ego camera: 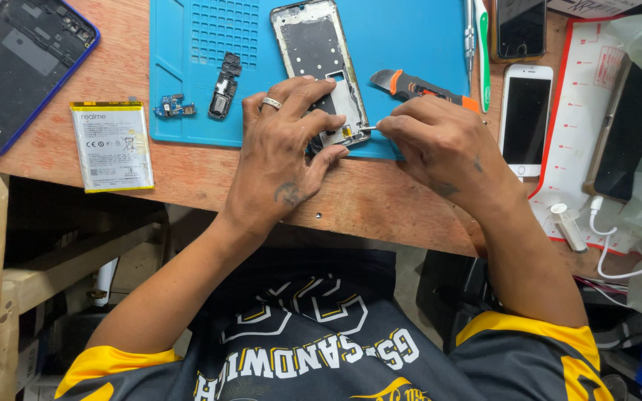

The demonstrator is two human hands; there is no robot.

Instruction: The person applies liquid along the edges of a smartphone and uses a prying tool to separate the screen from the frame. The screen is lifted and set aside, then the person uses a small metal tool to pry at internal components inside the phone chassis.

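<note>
An opened phone frame (313, 52), silver-edged with a dark inside, lies on a blue work mat (403, 37). My left hand (284, 148), with a ring on one finger, presses down on the frame's lower end. My right hand (440, 145) pinches a thin metal tool (369, 128) whose tip touches the frame's lower right corner. Just beyond my right hand lies an orange and grey knife (417, 87) on the mat.
A phone back shell (16, 67) and a flat battery (111, 146) lie left on the wooden table (187, 167). Two small boards (221, 89) sit on the mat. A white phone (525, 119), a dark phone (520, 28), a red-edged mat, cable and plastic bag are at right.
</note>
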